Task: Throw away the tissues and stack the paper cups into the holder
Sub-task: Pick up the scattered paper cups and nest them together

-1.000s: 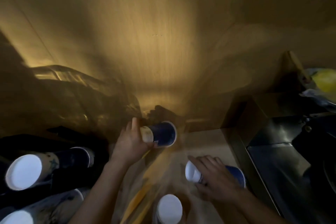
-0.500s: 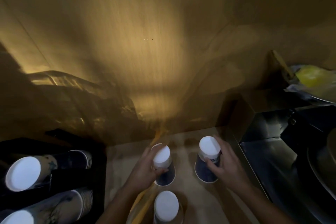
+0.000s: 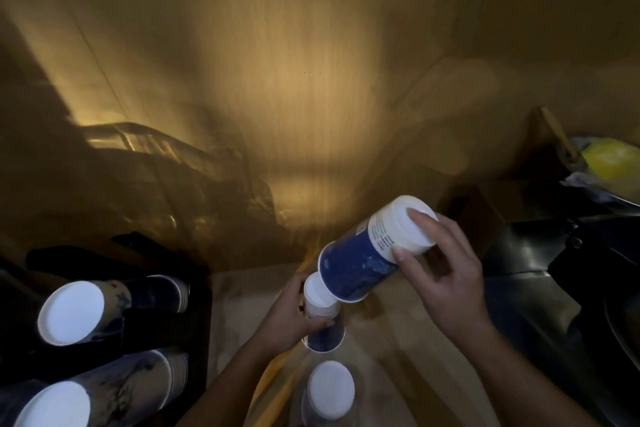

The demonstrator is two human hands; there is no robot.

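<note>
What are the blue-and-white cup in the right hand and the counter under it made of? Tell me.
Blue-and-white cup in the right hand: apparently paper, matte, with printed blue sides, small print near a white base and a thin rolled rim. Pale counter: a smooth, hard surface with faint mottling and slight sheen, possibly stone or laminate; the dim light leaves that open.

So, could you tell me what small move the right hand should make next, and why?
Probably lower the tilted cup in the right hand straight down, since its open rim already overlaps the upside-down cup steadied by the left hand.
</note>
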